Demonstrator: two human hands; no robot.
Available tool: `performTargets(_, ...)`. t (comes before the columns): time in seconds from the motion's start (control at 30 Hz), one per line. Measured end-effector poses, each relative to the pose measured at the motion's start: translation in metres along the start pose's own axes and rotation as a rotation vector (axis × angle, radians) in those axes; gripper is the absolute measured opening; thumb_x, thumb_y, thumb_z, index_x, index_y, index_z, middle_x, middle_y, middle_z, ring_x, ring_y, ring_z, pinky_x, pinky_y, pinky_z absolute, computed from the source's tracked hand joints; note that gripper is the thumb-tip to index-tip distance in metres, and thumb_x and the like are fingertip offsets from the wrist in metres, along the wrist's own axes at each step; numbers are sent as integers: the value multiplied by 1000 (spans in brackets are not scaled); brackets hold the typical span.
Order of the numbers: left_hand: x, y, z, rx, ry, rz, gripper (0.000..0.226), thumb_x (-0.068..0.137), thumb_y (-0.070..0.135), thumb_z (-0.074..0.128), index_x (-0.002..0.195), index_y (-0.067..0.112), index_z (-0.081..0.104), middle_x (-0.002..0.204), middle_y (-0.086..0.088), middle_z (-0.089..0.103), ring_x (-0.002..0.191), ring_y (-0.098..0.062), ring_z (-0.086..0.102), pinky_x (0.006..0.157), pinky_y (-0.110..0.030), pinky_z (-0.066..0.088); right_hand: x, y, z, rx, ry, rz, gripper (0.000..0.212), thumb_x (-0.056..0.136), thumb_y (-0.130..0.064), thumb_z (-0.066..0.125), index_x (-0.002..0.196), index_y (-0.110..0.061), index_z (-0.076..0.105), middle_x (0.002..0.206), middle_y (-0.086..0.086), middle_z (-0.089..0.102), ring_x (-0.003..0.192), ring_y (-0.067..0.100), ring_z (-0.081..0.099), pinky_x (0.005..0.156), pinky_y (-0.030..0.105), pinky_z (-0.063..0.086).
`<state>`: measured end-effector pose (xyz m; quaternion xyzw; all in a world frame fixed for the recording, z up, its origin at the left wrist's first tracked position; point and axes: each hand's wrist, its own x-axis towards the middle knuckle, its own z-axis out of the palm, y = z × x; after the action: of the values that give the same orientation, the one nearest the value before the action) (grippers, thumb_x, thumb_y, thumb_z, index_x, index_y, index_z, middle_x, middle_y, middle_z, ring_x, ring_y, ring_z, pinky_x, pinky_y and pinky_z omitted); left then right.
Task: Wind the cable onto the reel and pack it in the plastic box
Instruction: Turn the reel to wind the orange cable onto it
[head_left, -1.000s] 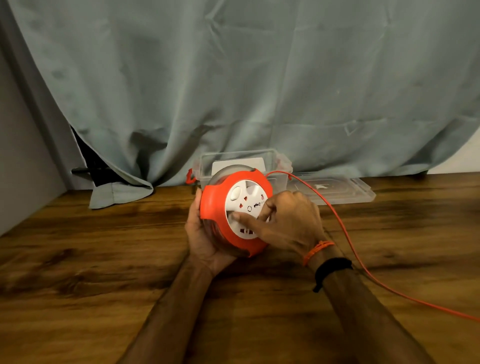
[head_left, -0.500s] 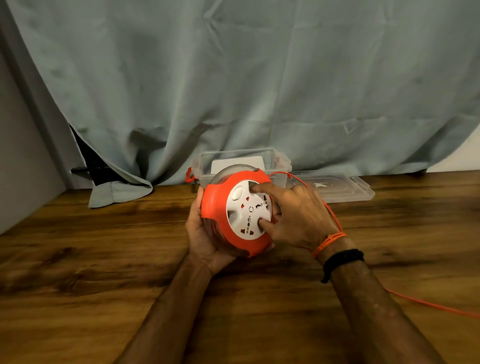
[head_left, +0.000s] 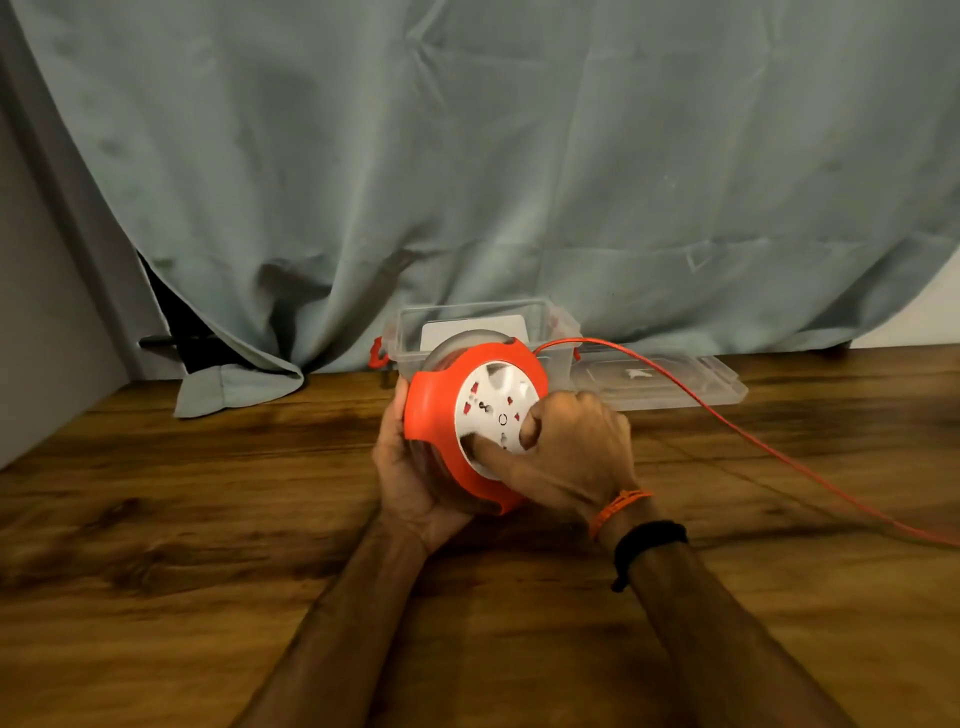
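An orange cable reel (head_left: 434, 410) with a white socket disc (head_left: 491, 402) stands on edge at the table's middle. My left hand (head_left: 408, 483) cups its clear back from the left and below. My right hand (head_left: 566, 457) lies on the disc's lower right, with the index finger pressed into a recess at the lower left of the disc. The orange cable (head_left: 737, 434) leaves the reel's top right and runs across the table out of the right edge. Behind the reel stands the open clear plastic box (head_left: 553, 322) with red latches.
The box's clear lid (head_left: 675, 382) lies flat to the right of the box, by the curtain. A grey-green curtain (head_left: 467, 156) hangs along the back of the wooden table (head_left: 208, 519). A grey wall closes off the left side.
My right index finger has swept round the white disc from its top to its lower left, turning it. The cable on the table has shifted. My left hand has stayed put.
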<state>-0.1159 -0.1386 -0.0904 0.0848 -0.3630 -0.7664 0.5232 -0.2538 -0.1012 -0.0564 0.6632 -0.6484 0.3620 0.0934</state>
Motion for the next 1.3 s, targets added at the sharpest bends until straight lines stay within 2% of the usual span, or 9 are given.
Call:
performTargets(0.13, -1, 0, -2, 46, 45, 6, 68, 79, 69, 43, 113, 21, 77, 120, -13, 73, 108, -32, 70, 86, -50, 59, 1, -10, 5, 197, -83, 179, 83, 46, -91, 35, 76, -17, 57, 87, 4, 67, 85, 27, 65, 71, 36, 54)
performTargets(0.23, -1, 2, -1, 53, 50, 0, 71, 77, 71, 46, 115, 19, 76, 122, -16, 71, 110, -34, 69, 88, -51, 58, 1, -12, 3, 248, -133, 183, 89, 45, -91, 39, 85, -15, 63, 96, 6, 71, 87, 26, 67, 73, 42, 58)
performTargets(0.4, -1, 5, -3, 11, -10, -28, 79, 80, 75, 44, 128, 17, 68, 132, -17, 65, 119, -36, 64, 96, -55, 52, 10, -1, -18, 164, -82, -8, 58, 59, -82, 57, 52, -24, 59, 55, -13, 56, 67, 15, 64, 64, 34, 54)
performTargets(0.5, 0, 5, -6, -3, -36, -50, 77, 83, 76, 40, 128, 20, 68, 133, -14, 66, 119, -35, 63, 94, -55, 53, 15, 12, -30, 98, -125, -225, 37, 65, -59, 73, 86, -29, 64, 55, -16, 44, 70, 21, 63, 73, 37, 51)
performTargets(0.67, -1, 3, -9, -22, -98, -72, 79, 85, 77, 37, 134, 21, 63, 136, -16, 63, 122, -38, 61, 98, -60, 48, 16, 18, -31, -23, -179, -324, 69, 67, -50, 69, 130, -34, 47, 65, -17, 41, 79, 28, 63, 81, 40, 51)
performTargets(0.8, 0, 2, -6, -26, -113, -64, 79, 83, 74, 43, 134, 17, 63, 138, -17, 61, 126, -38, 58, 100, -58, 47, 14, 21, -24, -34, -118, -333, 69, 67, -49, 68, 131, -32, 49, 79, 1, 69, 82, 29, 64, 77, 39, 52)
performTargets(0.97, -2, 3, -5, -20, -67, -59, 73, 81, 75, 43, 124, 22, 71, 128, -14, 68, 116, -35, 66, 92, -57, 53, 11, 22, -19, -71, 9, -372, 69, 62, -53, 67, 127, -32, 55, 82, 4, 72, 79, 32, 66, 72, 38, 51)
performTargets(1.17, -2, 3, -3, -29, 8, -53, 74, 80, 75, 42, 121, 22, 73, 127, -14, 69, 112, -35, 68, 87, -56, 56, 10, 24, -10, -88, -14, -349, 72, 67, -56, 63, 134, -37, 44, 95, 7, 69, 90, 31, 62, 80, 39, 47)
performTargets(1.3, -2, 4, -2, -46, -4, -51, 75, 81, 75, 42, 127, 21, 69, 132, -15, 66, 118, -36, 64, 91, -57, 54, 9, 22, -12, -130, 53, -336, 69, 61, -60, 67, 123, -32, 57, 87, 6, 71, 83, 31, 65, 75, 37, 47)
